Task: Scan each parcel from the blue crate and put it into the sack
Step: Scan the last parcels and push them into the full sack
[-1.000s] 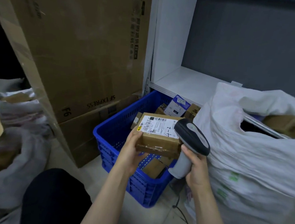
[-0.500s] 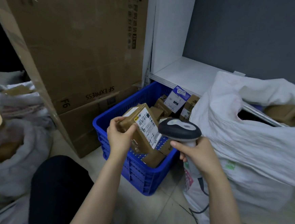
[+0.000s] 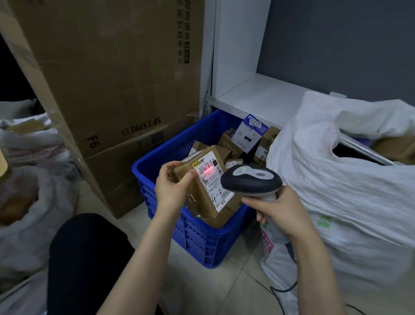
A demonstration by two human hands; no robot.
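My left hand (image 3: 174, 189) grips a brown cardboard parcel (image 3: 205, 193) by its left end, tilted over the blue crate (image 3: 193, 233). Its white label faces up with "4-2" written on it, and a red scan line glows across the barcode. In my right hand (image 3: 279, 210) is the grey and black barcode scanner (image 3: 251, 180), head aimed at the label from the right. Several more parcels lie in the crate behind. The white sack (image 3: 348, 183) stands open just right of the crate, a brown box showing in its mouth.
Large SF Express cardboard boxes (image 3: 103, 74) lean against the crate's left side. A white shelf (image 3: 263, 97) sits behind the crate. Other filled sacks (image 3: 21, 207) lie at the left. My dark-clothed knee (image 3: 86, 264) is below, and the scanner cable (image 3: 287, 295) trails on the tiled floor.
I turned the parcel from flat to tilted, label toward the scanner. The scanner head swung down to level, and a red scan line now glows on the barcode.
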